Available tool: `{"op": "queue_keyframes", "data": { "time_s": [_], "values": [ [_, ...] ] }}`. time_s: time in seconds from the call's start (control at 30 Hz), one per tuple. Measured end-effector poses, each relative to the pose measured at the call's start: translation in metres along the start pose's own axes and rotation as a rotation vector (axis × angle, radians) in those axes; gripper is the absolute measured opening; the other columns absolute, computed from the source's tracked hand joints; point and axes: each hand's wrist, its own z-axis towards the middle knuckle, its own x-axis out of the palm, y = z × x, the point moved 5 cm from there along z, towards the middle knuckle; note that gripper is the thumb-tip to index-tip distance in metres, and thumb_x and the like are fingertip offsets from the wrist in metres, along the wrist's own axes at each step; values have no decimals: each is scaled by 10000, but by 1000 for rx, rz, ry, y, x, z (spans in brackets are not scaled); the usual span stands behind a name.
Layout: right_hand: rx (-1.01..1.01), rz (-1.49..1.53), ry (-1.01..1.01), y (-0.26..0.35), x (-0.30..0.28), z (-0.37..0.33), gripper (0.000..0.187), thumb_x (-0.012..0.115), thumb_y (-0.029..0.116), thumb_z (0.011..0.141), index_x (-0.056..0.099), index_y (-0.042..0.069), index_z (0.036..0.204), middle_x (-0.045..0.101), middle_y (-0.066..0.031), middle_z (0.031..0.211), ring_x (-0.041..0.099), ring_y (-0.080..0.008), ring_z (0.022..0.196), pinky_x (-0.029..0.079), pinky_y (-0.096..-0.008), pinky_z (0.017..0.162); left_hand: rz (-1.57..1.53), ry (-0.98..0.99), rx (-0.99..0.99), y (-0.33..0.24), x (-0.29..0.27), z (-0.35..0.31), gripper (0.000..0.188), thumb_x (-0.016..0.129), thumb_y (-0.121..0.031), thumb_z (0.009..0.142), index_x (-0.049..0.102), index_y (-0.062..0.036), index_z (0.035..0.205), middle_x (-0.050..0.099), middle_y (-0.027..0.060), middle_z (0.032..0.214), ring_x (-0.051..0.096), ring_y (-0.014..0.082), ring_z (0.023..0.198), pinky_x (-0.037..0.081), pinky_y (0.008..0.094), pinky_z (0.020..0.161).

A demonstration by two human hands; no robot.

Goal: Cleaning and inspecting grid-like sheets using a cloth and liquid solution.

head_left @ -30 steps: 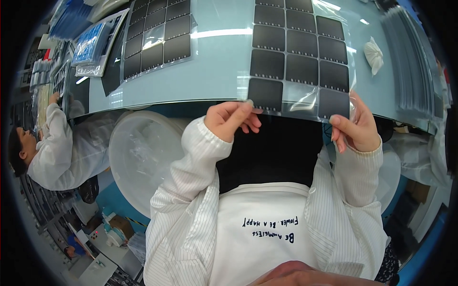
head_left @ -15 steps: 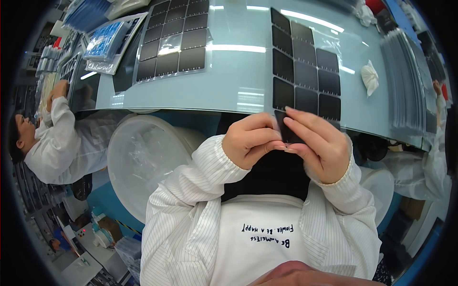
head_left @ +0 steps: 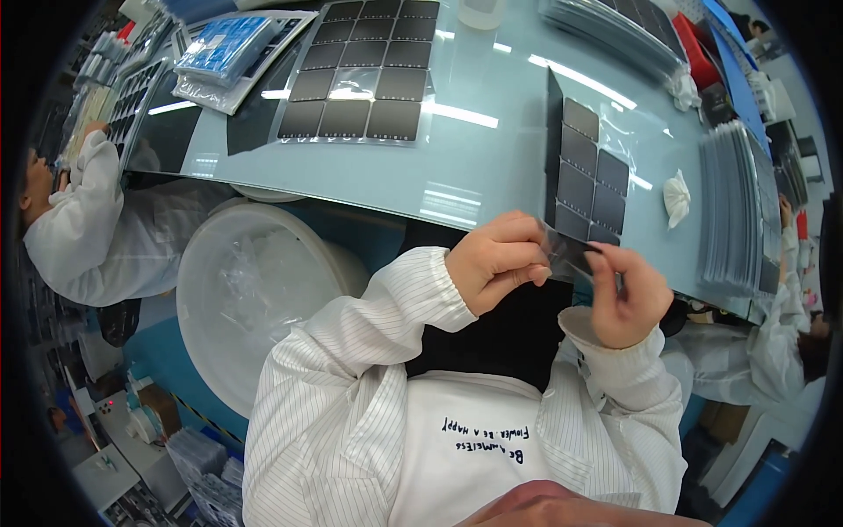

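A clear film sheet (head_left: pixel 590 230) carrying rows of black rounded squares hangs partly over the table's near edge. Its left column is tilted up, almost edge-on. My left hand (head_left: pixel 502 263) pinches the sheet's near-left corner, where transparent film shows beyond the fingertips. To the right, my right hand (head_left: pixel 628 297) has thumb and forefinger closed at the near edge, beside a thin dark strip. Shiny film spans the gap between both hands. Exactly what lies under the right fingertips is partly hidden.
Another sheet of black squares (head_left: pixel 356 83) lies on the glass table (head_left: pixel 492 162), near blue-and-clear packs (head_left: pixel 226 53). At right are a crumpled white wad (head_left: pixel 676 199) and stacked clear sheets (head_left: pixel 733 211). A white bin (head_left: pixel 255 307) stands left of my lap; co-workers sit at both sides.
My right hand has moved right and nearer, away from the left hand. The sheet's left column has tilted up, and clear film now shows between my hands. The whole view has also shifted.
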Motion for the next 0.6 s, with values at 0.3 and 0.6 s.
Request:
{"op": "queue_keyframes", "data": {
  "time_s": [0.3,0.6],
  "values": [
    [456,319,-641,-122,-81,29,122,580,65,904,656,-17,954,653,-63,884,597,-108,751,477,-220,668,368,-149,-39,0,-47,-24,81,596,-72,800,634,-90,731,567,48,773,510,238,854,374,343,803],
    [-281,-120,213,9,69,129,75,699,51,761,667,19,820,673,-102,813,638,-237,642,498,-291,579,283,-313,-98,6,-51,-27,92,606,-86,795,664,-17,780,647,91,762,578,272,794,475,333,718]
  ]
}}
